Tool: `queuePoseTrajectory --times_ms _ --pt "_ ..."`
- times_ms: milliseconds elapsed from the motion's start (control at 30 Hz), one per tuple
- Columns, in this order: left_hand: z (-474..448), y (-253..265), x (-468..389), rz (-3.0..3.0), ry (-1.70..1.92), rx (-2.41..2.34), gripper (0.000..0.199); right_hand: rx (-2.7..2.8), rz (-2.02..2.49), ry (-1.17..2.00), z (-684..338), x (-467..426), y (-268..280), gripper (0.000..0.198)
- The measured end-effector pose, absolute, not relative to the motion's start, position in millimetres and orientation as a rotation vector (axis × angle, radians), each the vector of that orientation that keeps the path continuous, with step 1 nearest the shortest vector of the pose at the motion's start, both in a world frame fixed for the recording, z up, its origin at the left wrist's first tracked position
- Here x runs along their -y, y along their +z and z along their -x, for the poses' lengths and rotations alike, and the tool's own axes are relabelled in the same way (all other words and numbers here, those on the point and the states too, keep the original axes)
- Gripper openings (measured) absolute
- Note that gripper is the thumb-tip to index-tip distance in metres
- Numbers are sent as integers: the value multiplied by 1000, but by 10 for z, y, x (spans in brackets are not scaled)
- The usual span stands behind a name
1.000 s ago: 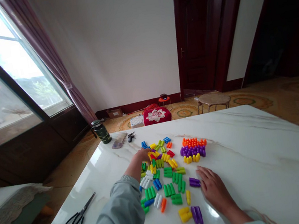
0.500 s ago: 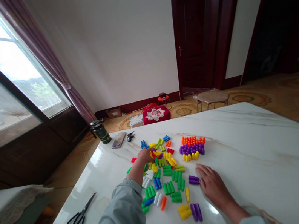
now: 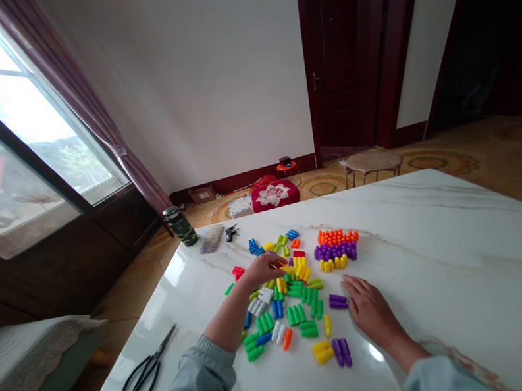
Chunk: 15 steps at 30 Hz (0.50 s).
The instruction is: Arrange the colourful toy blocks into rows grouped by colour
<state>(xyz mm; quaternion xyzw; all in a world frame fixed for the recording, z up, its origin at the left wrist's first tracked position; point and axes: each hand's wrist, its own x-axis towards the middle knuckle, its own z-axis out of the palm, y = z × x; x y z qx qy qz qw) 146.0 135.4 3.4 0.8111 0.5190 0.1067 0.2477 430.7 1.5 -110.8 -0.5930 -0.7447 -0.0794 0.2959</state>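
My left hand (image 3: 264,270) reaches over the far part of a loose spread of colourful plastic toy blocks, its thumb and fingers pinched on a yellow toy block (image 3: 287,270). Under and around it lie green, white, blue, red and more yellow blocks. My right hand (image 3: 369,305) lies on the table, fingers stretched out and holding nothing. Just left of its fingertips is a purple block (image 3: 337,301). Beyond that hand stand rows of blocks grouped by colour: orange (image 3: 338,236), purple (image 3: 335,252) and yellow (image 3: 333,264).
The white marbled table (image 3: 454,270) carries black-handled scissors (image 3: 148,369) at the left. A dark flask (image 3: 181,226), a blurred flat object (image 3: 211,238) and keys (image 3: 231,232) are at its far left corner. Past the far edge stands a stool (image 3: 372,162).
My left hand has shifted a little to the right over the pile, with a yellow block at its fingertips. My right hand stays resting on the table. The camera view has shifted slightly.
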Motion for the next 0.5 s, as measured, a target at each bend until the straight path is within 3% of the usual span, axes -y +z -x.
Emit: queuePoseTrajectory --times_ms 133,333,500 --pt "-1290 60 -1307 -2259 235 -1527 43 1981 1568 -203 -4310 -22 -1122 39" --pt "-1078 -96 -1387 -2236 -58 -1801 79 1972 1567 -205 -4312 -32 -1144 40" --pt "-1161 -180 -1482 -2271 -170 -1807 73 1980 1589 -200 -4307 -18 -1117 40"
